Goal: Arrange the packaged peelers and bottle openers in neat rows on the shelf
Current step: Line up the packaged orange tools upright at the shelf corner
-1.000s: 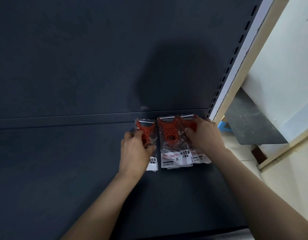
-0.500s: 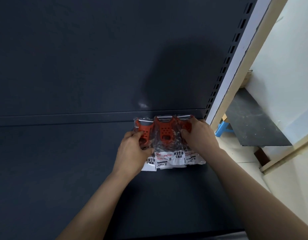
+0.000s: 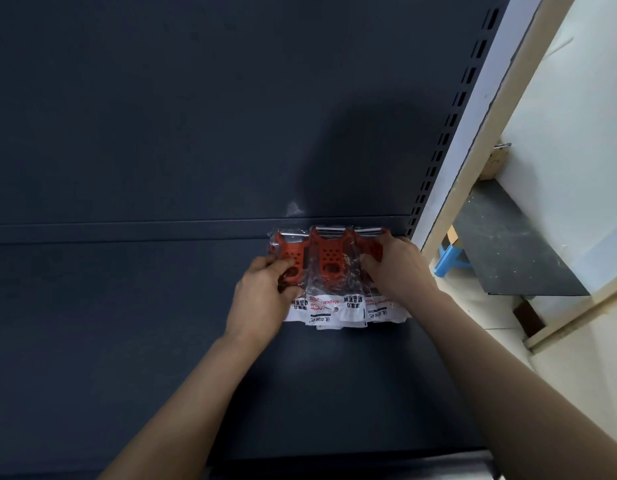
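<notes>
Head view: your left hand (image 3: 262, 289) pinches the left peeler pack (image 3: 289, 253), your right hand (image 3: 397, 268) grips the right peeler pack (image 3: 373, 249), 3 overlapping at the shelf (image 3: 127, 341) back. Squeeze inward and slick wrappers may override the middle pack (image 3: 329, 261), skewing the row.

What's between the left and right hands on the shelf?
The middle peeler packet, seen in the head view; the left hand grips the left packet, the right hand the right packet.

Three red packaged peelers (image 3: 329, 271) side by side against shelf (image 3: 127, 341) back
</notes>
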`<state>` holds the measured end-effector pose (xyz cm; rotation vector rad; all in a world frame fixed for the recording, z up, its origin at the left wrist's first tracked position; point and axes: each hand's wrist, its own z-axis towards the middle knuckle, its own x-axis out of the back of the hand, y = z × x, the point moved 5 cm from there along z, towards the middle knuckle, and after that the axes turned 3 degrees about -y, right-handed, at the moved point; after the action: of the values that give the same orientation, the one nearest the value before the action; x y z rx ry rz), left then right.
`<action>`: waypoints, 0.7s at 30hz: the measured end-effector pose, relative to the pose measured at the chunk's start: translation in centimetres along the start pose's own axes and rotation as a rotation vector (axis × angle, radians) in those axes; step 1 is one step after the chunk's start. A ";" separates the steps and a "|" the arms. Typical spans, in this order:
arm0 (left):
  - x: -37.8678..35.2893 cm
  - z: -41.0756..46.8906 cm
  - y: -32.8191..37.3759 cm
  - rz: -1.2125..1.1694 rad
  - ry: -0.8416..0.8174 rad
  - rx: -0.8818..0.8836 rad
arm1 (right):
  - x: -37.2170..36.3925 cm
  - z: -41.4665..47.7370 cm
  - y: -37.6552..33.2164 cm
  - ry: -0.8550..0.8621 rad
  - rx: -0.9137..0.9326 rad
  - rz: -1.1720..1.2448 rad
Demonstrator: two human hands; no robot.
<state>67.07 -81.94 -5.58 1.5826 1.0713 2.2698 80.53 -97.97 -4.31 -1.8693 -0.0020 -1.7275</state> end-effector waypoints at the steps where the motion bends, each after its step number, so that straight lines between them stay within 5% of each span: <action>1: 0.0 0.0 -0.1 -0.021 -0.002 0.000 | 0.0 0.0 0.0 0.000 0.000 0.000; 16: -0.5 1.2 -1.3 -0.266 -0.079 0.083 | -0.2 0.1 0.2 -0.005 0.016 0.005; 21: -0.5 1.9 -1.4 -0.323 0.014 0.158 | -0.1 0.1 0.3 0.009 0.014 0.029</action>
<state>68.54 -80.30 -6.51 1.3297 1.4241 2.0282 80.70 -98.17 -4.49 -1.8428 0.0161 -1.7123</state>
